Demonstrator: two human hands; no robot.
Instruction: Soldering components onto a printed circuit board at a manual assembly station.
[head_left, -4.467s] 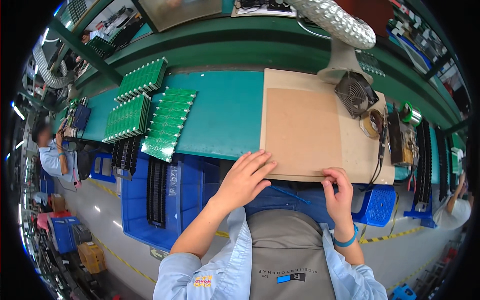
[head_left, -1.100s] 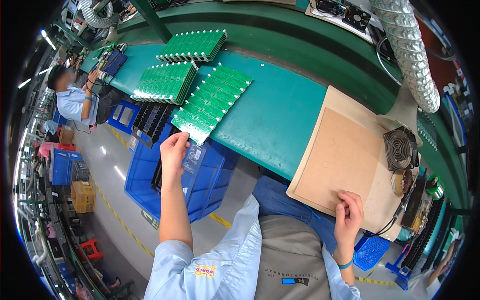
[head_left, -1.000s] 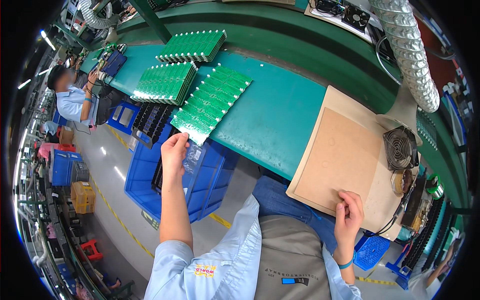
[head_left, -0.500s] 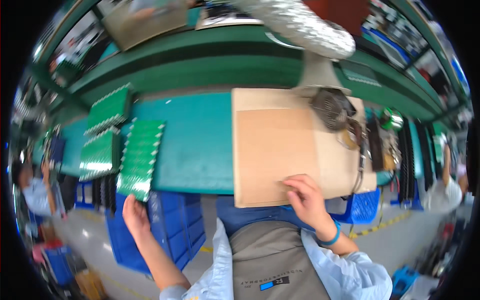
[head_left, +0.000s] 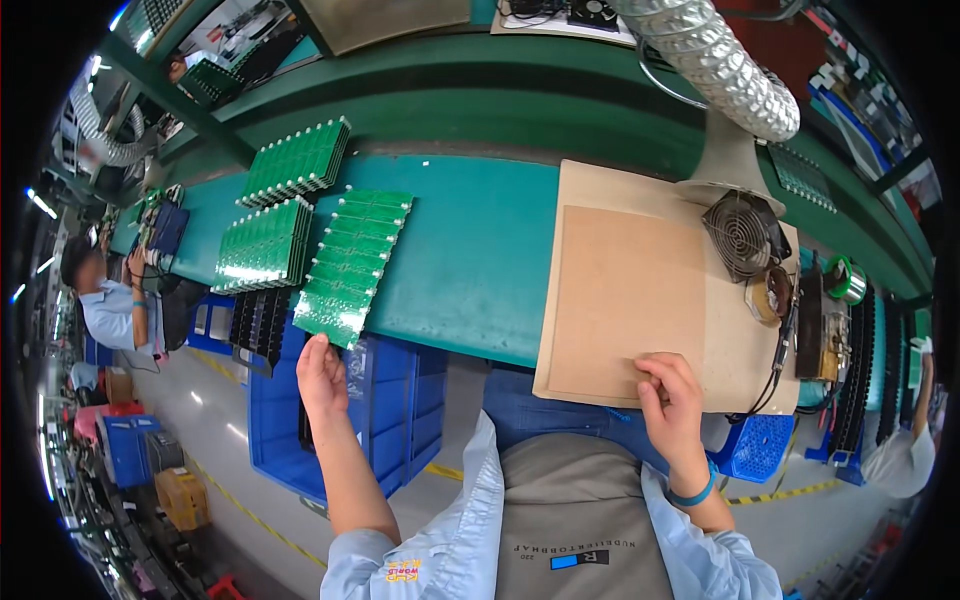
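The left hand (head_left: 322,372) is stretched out to the near end of a row of green circuit boards (head_left: 354,265) that overhangs the front edge of the teal bench (head_left: 470,250), its fingers curled at the lowest board (whether that board is actually pinched cannot be told); blue bins (head_left: 385,400) stand just below. The right hand (head_left: 672,400) is laid on the near edge of a brown board (head_left: 625,290), fingers loosely bent and nothing gripped; a small fan (head_left: 742,233) is seen at the board's far right corner.

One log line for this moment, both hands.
left hand: at near edge of green circuit board panel | right hand: resting on brown board
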